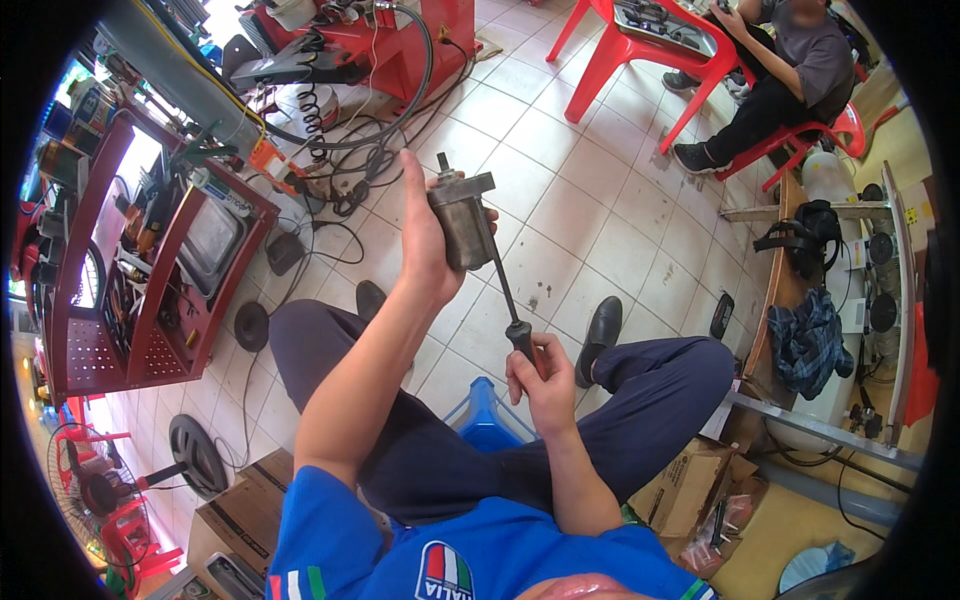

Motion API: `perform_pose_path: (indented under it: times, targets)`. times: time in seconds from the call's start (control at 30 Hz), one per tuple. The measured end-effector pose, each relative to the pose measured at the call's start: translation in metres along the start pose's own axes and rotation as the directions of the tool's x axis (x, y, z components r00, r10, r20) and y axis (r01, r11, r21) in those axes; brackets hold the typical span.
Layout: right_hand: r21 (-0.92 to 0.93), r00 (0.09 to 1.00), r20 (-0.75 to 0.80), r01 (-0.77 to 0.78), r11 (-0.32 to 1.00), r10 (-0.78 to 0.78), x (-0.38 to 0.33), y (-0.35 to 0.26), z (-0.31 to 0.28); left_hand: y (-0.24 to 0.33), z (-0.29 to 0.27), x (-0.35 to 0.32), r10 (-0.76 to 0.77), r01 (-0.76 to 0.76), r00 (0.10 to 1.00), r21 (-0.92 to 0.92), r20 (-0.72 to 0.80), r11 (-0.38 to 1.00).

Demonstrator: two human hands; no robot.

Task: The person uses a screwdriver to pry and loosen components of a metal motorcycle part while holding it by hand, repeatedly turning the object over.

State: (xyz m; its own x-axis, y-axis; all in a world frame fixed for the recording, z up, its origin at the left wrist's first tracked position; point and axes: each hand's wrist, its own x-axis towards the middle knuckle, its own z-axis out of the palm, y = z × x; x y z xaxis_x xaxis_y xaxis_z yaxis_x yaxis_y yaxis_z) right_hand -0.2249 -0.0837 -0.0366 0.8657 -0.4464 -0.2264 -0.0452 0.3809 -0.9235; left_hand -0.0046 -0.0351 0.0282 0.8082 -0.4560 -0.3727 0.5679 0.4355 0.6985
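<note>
Above the lap: left hand holds a grey starter motor upright, fingers wrapped round its body.
Screwdriver: shaft runs up into the motor's casing; right hand fingers closed on the dark handle.
Handling: motor looks heavy, rigid, likely greasy; best gripped round the casing.

Two red chairs — perhaps more
</note>
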Motion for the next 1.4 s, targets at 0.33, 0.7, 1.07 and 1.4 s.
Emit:
perform_pose_path:
  times: [0.33, 0.7, 1.07, 1.4]
  targets:
    - [0.089, 0.965, 0.150, -0.232, 0.969, 0.217, -0.002, -0.014, 0.000, 0.000, 0.001, -0.002, -0.028, 0.028, 1.000, 0.034, 0.010, 0.999]
    - [0.000, 0.995, 0.049, -0.083, 0.997, 0.083, 0.007, -0.007, 0.005, 0.007, -0.001, -0.003, -0.067, 0.071, 0.995, -0.061, 0.069, 0.996]
    - [-0.242, 0.949, -0.246, 0.138, 0.960, -0.198, 0.066, -0.051, 0.060, 0.006, 0.002, -0.019, -0.172, 0.178, 0.965, -0.009, 0.200, 0.984]
    - [0.036, 0.935, -0.317, 0.181, 0.983, -0.160, 0.081, -0.063, 0.067, 0.016, -0.003, -0.031, -0.113, 0.116, 0.976, -0.005, 0.184, 0.993]
